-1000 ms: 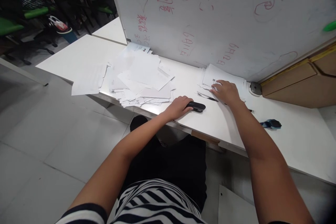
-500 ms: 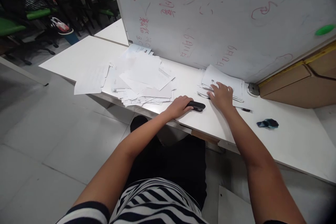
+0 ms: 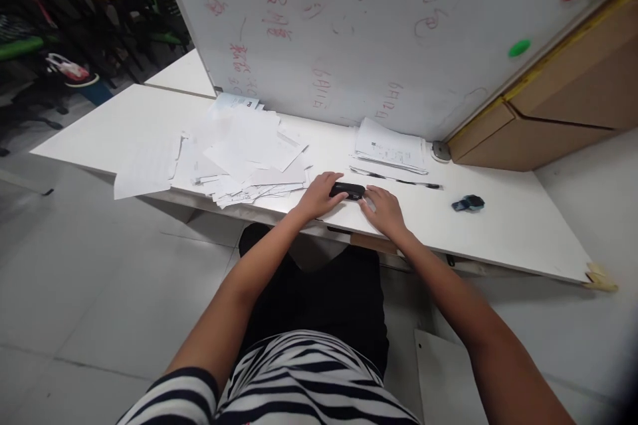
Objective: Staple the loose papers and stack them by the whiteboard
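Observation:
A black stapler (image 3: pixel 353 190) lies on the white desk near its front edge, between my two hands. My left hand (image 3: pixel 319 197) is wrapped round its left end, thumb in front and fingers behind. At the other end, the thumb and fingertips of my right hand (image 3: pixel 385 211) close about the tip. To the left of my left hand lies a spread, untidy heap of white papers (image 3: pixel 244 146). Beyond my right hand sits a neater stack of printed sheets (image 3: pixel 391 146), and a pen (image 3: pixel 419 182) rests just in front of that stack.
A whiteboard (image 3: pixel 309 26) with red writing rises behind the desk (image 3: pixel 523 232). Cardboard boxes (image 3: pixel 553 106) stand at the right. A small dark blue object (image 3: pixel 468 203), perhaps a watch, lies right of the pen. One paper sheet (image 3: pixel 144 169) overhangs the front edge.
My right hand has left the printed stack and come left and nearer to the stapler's right end. My left hand has stayed on the stapler. The view has turned toward the right.

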